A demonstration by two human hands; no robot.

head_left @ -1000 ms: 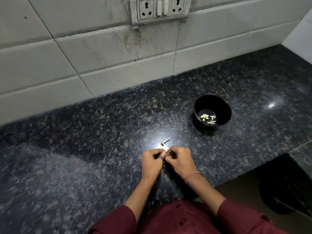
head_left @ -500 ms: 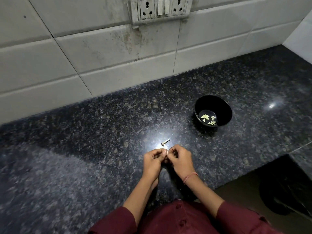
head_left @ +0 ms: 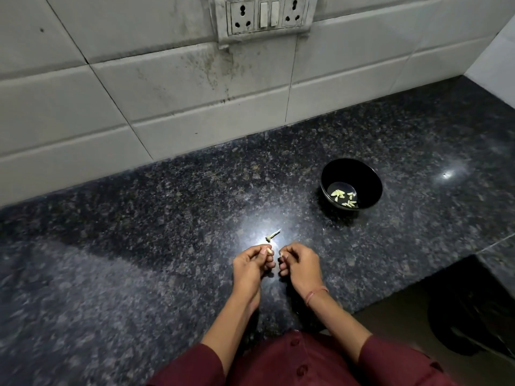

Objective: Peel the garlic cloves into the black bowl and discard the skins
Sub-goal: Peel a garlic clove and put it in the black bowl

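above the granite worktop (head_left: 133,246) a tiny garlic clove (head_left: 268,250), likely light and slippery, is pinched by the left grip (head_left: 250,263); a firm fingertip hold is advised. right grip (head_left: 299,261) curled, contents unclear.

Garlic clove (head_left: 268,250): mostly hidden by curled fingers of the left hand (head_left: 252,264); right hand (head_left: 299,263): pinch contents too small to tell; pale counter scrap (head_left: 273,235): unidentifiable; socket plate (head_left: 266,18): cut off by top edge.

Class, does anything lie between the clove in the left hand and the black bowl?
Nothing visible: bare countertop runs from the clove in the left hand to the black bowl. The stem scrap lies beside that line.
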